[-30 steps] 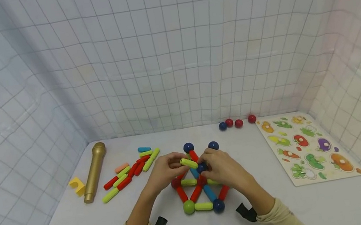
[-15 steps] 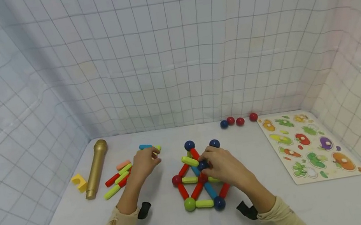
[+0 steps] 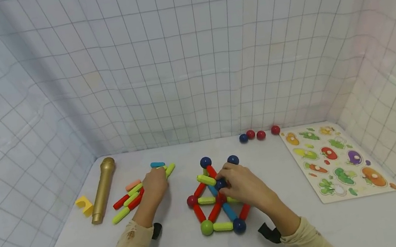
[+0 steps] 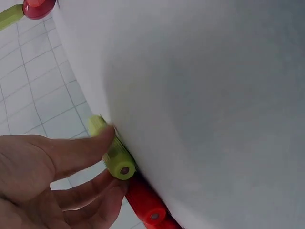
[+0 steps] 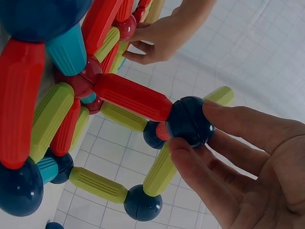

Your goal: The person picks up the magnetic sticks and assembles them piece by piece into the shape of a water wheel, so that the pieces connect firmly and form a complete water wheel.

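My left hand (image 3: 154, 185) is at the pile of magnetic rods on the left of the table. In the left wrist view its thumb and fingers pinch a yellow-green rod (image 4: 119, 160), with a red rod (image 4: 145, 200) right beside it. My right hand (image 3: 244, 182) holds a dark blue ball (image 5: 189, 121) on the upper part of a ball-and-rod structure, between thumb and fingers. A red rod (image 5: 133, 97) runs from that ball to a red ball lower down. A yellow-green rod (image 3: 206, 179) sticks out from the held ball toward the left.
The structure's base has a green ball (image 3: 206, 227) and a blue ball (image 3: 239, 225) at the front. A gold toy microphone (image 3: 103, 190) and a yellow block (image 3: 84, 205) lie far left. Loose balls (image 3: 261, 135) sit at the back; a vegetable puzzle board (image 3: 338, 161) lies right.
My left hand has let go of the yellow-green rod at the structure, moved left to the pile and pinched another rod there. My right hand stays on the blue ball.
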A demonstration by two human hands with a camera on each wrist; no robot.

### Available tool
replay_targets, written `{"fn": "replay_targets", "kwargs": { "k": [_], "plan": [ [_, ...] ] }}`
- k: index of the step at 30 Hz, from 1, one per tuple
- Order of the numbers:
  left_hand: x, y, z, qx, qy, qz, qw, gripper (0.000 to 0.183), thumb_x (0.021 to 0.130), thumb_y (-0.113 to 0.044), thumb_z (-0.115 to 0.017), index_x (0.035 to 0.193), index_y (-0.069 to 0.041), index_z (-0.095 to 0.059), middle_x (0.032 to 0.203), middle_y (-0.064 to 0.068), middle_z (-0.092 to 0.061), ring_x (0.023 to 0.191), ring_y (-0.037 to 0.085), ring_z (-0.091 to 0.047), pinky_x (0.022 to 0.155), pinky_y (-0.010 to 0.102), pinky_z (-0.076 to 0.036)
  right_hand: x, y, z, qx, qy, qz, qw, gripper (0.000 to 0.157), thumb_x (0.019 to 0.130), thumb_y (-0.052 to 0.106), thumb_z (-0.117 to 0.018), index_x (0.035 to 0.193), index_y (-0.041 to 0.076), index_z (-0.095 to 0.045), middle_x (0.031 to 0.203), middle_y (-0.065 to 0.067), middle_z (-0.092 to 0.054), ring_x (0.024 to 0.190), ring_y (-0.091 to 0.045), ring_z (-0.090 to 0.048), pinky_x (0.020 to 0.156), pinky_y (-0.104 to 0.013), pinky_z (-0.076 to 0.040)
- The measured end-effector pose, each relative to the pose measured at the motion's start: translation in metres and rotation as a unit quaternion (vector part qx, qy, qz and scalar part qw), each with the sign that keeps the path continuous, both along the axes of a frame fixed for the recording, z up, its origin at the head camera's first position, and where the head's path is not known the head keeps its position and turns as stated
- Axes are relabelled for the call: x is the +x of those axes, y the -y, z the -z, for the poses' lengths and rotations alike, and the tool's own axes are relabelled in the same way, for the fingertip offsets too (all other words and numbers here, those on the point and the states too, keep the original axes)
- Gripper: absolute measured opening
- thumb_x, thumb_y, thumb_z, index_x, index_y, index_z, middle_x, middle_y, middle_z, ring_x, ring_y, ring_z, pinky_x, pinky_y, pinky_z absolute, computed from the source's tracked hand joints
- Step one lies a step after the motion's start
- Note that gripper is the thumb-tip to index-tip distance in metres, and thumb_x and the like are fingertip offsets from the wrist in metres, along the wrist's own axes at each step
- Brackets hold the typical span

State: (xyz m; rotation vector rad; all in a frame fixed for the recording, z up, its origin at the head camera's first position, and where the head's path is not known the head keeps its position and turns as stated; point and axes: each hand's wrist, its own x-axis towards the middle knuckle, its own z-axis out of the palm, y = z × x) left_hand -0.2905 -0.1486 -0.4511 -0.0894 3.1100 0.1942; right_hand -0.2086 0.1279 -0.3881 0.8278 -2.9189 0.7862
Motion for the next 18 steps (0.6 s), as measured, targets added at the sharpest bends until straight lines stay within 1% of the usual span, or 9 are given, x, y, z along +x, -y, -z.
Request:
{"fn": "replay_targets", "kwargs": {
  "k": [4,9,11,13,14,15,17,18],
  "plan": [
    [0.001,0.002,0.001,-0.012,0.007,0.012,0.9998,0.025,0.095,-0.006,-0.057,0.119,-0.003,-0.063,0.101,0.021,-0.067,0.083,0.036,-0.066,0.069,0.047,-0.056,-0.001,0.001,0.000,-0.004,0.006,0.004,1.000,0.032,0.083,0.017,-0.077,0.113,0.008,-0.070,0.108,-0.005,-0.065,0.086,-0.014,-0.057,0.075,-0.028,-0.056],
    [0.008,-0.001,-0.001,-0.048,0.025,0.029,0.9981,0.026,0.096,-0.007,-0.056,0.121,-0.004,-0.064,0.105,0.026,-0.063,0.090,0.040,-0.063,0.076,0.049,-0.057,-0.001,0.001,-0.001,-0.002,0.007,0.006,1.000,0.032,0.083,0.017,-0.077,0.113,0.008,-0.070,0.109,-0.005,-0.064,0.087,-0.015,-0.057,0.076,-0.028,-0.056],
    [0.012,-0.002,-0.002,-0.060,0.025,0.034,0.9973,0.033,0.097,-0.007,-0.055,0.129,-0.006,-0.060,0.112,0.029,-0.060,0.095,0.043,-0.061,0.080,0.051,-0.056,-0.001,0.001,-0.001,-0.003,0.007,0.007,1.000,0.032,0.084,0.017,-0.076,0.113,0.008,-0.070,0.109,-0.005,-0.064,0.087,-0.014,-0.057,0.076,-0.028,-0.055],
    [0.016,-0.003,-0.003,-0.064,0.013,0.031,0.9973,0.040,0.097,-0.006,-0.054,0.137,-0.005,-0.053,0.116,0.032,-0.058,0.099,0.045,-0.059,0.084,0.052,-0.055,-0.001,0.000,-0.001,-0.005,0.006,0.005,1.000,0.031,0.083,0.017,-0.077,0.113,0.008,-0.070,0.109,-0.005,-0.064,0.086,-0.014,-0.056,0.075,-0.028,-0.055],
    [0.019,-0.003,-0.005,-0.059,0.003,0.030,0.9978,0.042,0.097,-0.005,-0.054,0.139,-0.004,-0.051,0.119,0.032,-0.057,0.101,0.045,-0.059,0.085,0.052,-0.055,-0.001,0.000,-0.001,-0.005,0.006,0.004,1.000,0.031,0.083,0.016,-0.076,0.113,0.008,-0.070,0.108,-0.005,-0.064,0.086,-0.014,-0.056,0.075,-0.028,-0.054],
    [0.022,-0.004,-0.007,-0.043,-0.006,0.029,0.9987,0.042,0.097,-0.005,-0.055,0.138,-0.002,-0.051,0.119,0.032,-0.058,0.102,0.043,-0.060,0.086,0.051,-0.055,-0.001,0.000,-0.001,-0.006,0.007,0.003,1.000,0.031,0.083,0.017,-0.076,0.113,0.008,-0.070,0.108,-0.005,-0.064,0.086,-0.014,-0.056,0.075,-0.028,-0.054],
    [0.029,-0.006,-0.011,0.023,-0.020,0.033,0.9990,0.041,0.095,-0.007,-0.059,0.135,0.000,-0.054,0.117,0.028,-0.061,0.099,0.038,-0.061,0.085,0.048,-0.056,-0.002,0.000,-0.001,-0.005,0.005,0.002,1.000,0.031,0.084,0.016,-0.076,0.112,0.008,-0.070,0.108,-0.005,-0.064,0.086,-0.014,-0.056,0.074,-0.028,-0.054],
    [0.033,-0.008,-0.013,0.069,-0.021,0.040,0.9966,0.039,0.093,-0.008,-0.062,0.131,0.000,-0.057,0.114,0.025,-0.063,0.098,0.035,-0.062,0.084,0.045,-0.057,-0.002,0.000,-0.001,-0.006,0.005,0.001,1.000,0.031,0.084,0.017,-0.076,0.112,0.008,-0.070,0.108,-0.005,-0.064,0.086,-0.014,-0.056,0.074,-0.028,-0.054]
  ]
}}
